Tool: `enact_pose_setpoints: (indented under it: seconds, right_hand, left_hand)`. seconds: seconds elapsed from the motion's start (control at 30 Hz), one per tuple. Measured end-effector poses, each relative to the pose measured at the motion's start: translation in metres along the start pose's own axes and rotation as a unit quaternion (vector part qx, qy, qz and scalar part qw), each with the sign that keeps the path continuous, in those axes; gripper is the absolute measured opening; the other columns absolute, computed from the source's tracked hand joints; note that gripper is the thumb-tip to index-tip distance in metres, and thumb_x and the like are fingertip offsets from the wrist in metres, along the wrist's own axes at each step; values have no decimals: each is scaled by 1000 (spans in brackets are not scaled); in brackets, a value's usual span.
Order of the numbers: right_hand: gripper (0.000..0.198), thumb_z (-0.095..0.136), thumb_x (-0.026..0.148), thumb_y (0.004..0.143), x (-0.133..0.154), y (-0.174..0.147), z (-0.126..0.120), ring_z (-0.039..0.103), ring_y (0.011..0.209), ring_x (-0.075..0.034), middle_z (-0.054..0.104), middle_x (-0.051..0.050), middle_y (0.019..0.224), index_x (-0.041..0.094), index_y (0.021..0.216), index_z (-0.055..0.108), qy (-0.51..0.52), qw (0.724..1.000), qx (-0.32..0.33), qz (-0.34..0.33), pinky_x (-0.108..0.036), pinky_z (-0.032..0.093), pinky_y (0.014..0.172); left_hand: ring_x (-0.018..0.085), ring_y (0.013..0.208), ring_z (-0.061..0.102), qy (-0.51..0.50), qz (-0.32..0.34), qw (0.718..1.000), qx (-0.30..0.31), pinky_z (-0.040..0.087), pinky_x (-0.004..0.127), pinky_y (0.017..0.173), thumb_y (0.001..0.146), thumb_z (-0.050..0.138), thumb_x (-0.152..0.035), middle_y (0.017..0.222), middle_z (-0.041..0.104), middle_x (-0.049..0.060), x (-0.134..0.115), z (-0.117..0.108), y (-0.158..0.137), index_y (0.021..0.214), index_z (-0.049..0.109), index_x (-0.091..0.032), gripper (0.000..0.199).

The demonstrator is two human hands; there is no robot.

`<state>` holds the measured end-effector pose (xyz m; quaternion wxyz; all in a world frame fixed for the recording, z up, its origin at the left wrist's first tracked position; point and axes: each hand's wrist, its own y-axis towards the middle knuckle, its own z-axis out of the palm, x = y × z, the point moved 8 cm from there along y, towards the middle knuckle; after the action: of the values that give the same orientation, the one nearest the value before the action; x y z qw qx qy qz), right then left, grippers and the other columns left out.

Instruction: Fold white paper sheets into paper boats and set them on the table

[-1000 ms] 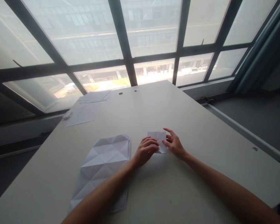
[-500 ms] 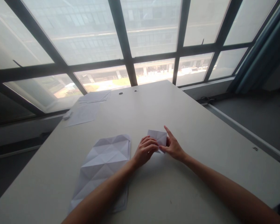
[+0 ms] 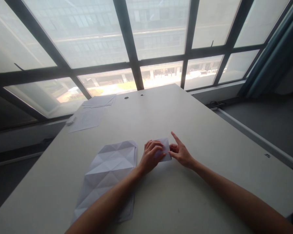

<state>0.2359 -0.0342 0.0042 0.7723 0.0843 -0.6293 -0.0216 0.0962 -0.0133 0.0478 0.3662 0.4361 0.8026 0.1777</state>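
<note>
A small folded square of white paper [image 3: 165,143] is between my two hands, just over the white table. My left hand [image 3: 152,152] is closed on it, its fingers lying across the front and hiding the left part. At the square's right edge is my right hand [image 3: 182,153], its thumb and curled fingers pinching near the lower right corner, while the index finger sticks up and away. Beside my left forearm lie large white sheets [image 3: 111,159] with a grid of triangular creases, partly covered by that arm.
Several flat white sheets [image 3: 88,119] lie at the table's far left, with a small white object [image 3: 70,121] beside them. Two small round fittings sit near the far edge of the table [image 3: 151,113]. Large windows stand behind it, and a blue curtain [image 3: 271,55] hangs at right.
The folded paper has turned and shifted slightly left and down. My left fingers now spread further over it. My right thumb has moved from its front to its right edge.
</note>
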Motion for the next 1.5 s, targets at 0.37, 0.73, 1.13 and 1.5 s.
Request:
enact_pose_setpoints:
  seconds: [0.37, 0.73, 1.13, 1.5]
  right_hand:
    - [92, 75, 28, 73, -7, 5, -19, 62, 77, -17, 65, -1, 87, 22, 150, 24, 53, 995, -82, 15, -31, 52, 69]
    - [85, 75, 29, 75, -5, 2, -19, 65, 85, -20, 66, -6, 99, 26, 147, 30, 88, 993, -78, 32, -37, 54, 77]
    - [88, 80, 28, 70, -5, 5, -20, 64, 84, -18, 66, -4, 97, 26, 145, 33, 72, 995, -67, 10, -33, 52, 75]
    - [87, 78, 27, 73, 0, 8, -36, 64, 85, -19, 67, -1, 90, 26, 146, 31, 47, 990, -127, -43, -38, 52, 82]
  left_hand:
    - [26, 121, 48, 80, 53, 994, 42, 29, 48, 107, 87, 66, -28, 120, 62, 7, -10, 4, -3, 114, 68, -32, 27]
    - [27, 132, 41, 107, 89, 984, 109, 29, 47, 109, 89, 65, -30, 135, 55, 7, -12, 13, -3, 137, 51, -35, 51]
    - [26, 132, 41, 104, 78, 987, 95, 26, 48, 112, 92, 61, -28, 133, 58, 6, -15, 9, -2, 130, 58, -32, 39]
    - [21, 92, 65, -234, -244, 939, -60, 55, 34, 78, 89, 63, -39, 115, 63, 12, 58, 8, -11, 135, 51, -18, 53]
